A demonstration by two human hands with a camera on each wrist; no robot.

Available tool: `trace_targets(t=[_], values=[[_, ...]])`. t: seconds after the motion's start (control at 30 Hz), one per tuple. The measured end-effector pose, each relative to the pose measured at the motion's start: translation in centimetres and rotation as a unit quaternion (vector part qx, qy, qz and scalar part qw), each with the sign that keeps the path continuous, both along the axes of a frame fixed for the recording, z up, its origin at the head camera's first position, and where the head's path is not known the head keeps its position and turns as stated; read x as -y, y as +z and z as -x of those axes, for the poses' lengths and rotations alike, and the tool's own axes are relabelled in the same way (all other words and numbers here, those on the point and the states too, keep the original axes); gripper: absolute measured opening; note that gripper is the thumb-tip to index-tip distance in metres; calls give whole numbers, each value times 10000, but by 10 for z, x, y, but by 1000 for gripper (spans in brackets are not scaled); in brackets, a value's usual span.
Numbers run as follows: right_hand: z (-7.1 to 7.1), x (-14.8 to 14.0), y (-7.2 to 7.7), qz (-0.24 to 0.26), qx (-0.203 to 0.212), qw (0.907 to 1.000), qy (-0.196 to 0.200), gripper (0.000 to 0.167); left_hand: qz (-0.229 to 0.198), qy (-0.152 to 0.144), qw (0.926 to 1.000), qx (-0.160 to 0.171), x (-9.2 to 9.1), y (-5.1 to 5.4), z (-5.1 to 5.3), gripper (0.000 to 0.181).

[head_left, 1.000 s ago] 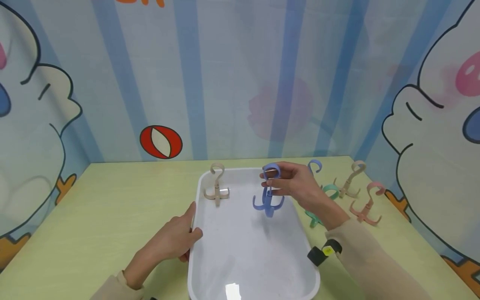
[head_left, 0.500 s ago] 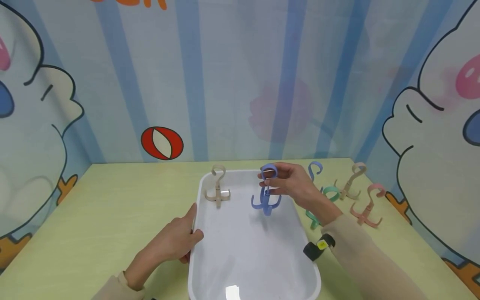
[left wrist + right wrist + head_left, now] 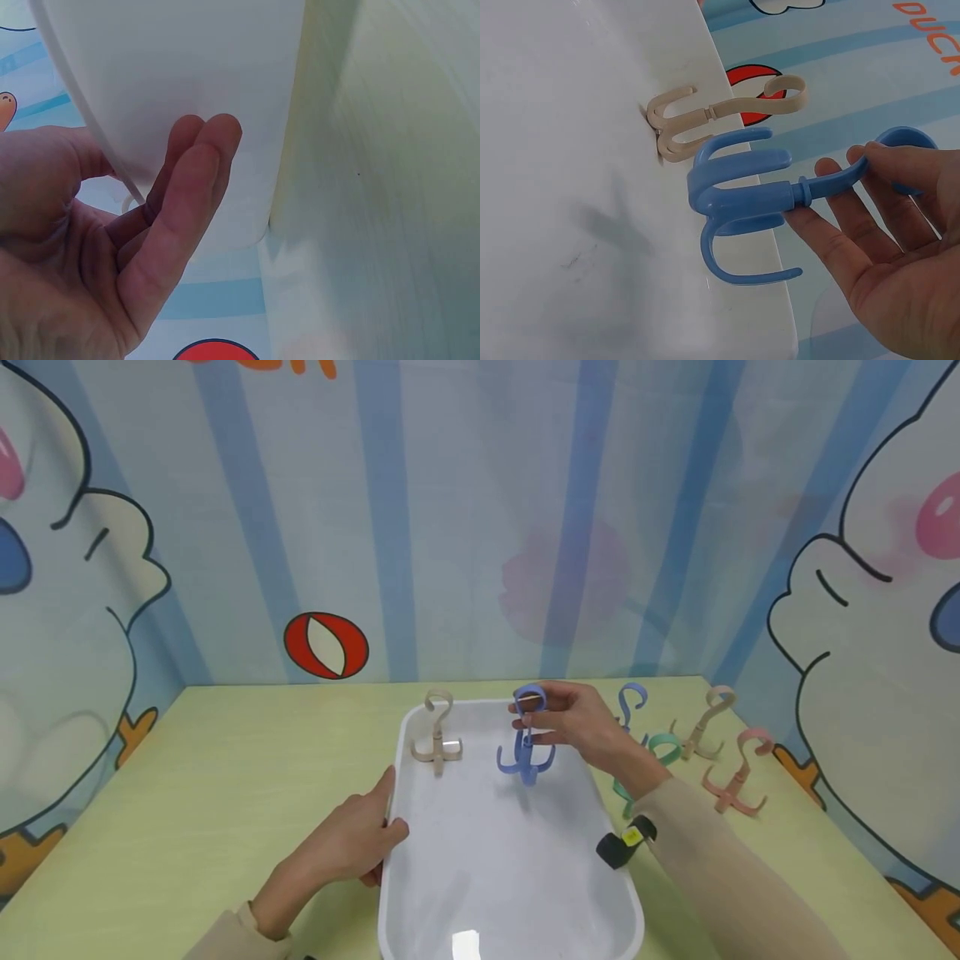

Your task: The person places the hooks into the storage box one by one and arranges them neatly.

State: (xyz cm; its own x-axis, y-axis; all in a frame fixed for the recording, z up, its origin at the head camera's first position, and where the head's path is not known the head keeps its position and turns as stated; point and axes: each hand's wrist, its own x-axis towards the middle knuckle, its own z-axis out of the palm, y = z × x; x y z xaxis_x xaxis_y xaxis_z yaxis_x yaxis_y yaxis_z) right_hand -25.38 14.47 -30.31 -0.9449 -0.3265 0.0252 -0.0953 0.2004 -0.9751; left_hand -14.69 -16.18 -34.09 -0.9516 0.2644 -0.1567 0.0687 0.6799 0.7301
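Observation:
My right hand point(image 3: 588, 727) holds a blue multi-prong hanging hook point(image 3: 527, 768) by its curved stem, above the far right part of a white tray point(image 3: 502, 877). In the right wrist view, thumb and fingers pinch the stem of the blue hook point(image 3: 742, 199), its prongs pointing away from the palm. A beige hook point(image 3: 437, 753) of the same kind stands in the tray's far left corner. My left hand point(image 3: 352, 839) grips the tray's left rim, thumb over the edge. In the left wrist view, its fingers point(image 3: 176, 217) lie against the tray's outer wall point(image 3: 247, 75).
Right of the tray, on the pale green table point(image 3: 247, 777), are another blue hook point(image 3: 632, 697), a green hook point(image 3: 666, 747), a beige hook point(image 3: 701, 727) and a pink hook point(image 3: 737, 781). A printed cartoon backdrop point(image 3: 465, 527) rises behind the table.
The right hand has shifted slightly left with the blue hook, staying over the tray. The left hand keeps its hold on the rim.

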Motion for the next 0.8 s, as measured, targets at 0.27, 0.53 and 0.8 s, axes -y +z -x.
trace_targets(t=[0.27, 0.53, 0.8], values=[[5, 6, 0, 49, 84, 9999, -53, 40, -49, -64, 9999, -72, 1, 0, 0, 76], [9, 10, 0, 214, 113, 9997, 42, 42, 2, -50, 10000, -81, 1, -1, 0, 75], [13, 13, -2, 251, 125, 9996, 103, 41, -24, -47, 10000, -53, 1, -1, 0, 76]])
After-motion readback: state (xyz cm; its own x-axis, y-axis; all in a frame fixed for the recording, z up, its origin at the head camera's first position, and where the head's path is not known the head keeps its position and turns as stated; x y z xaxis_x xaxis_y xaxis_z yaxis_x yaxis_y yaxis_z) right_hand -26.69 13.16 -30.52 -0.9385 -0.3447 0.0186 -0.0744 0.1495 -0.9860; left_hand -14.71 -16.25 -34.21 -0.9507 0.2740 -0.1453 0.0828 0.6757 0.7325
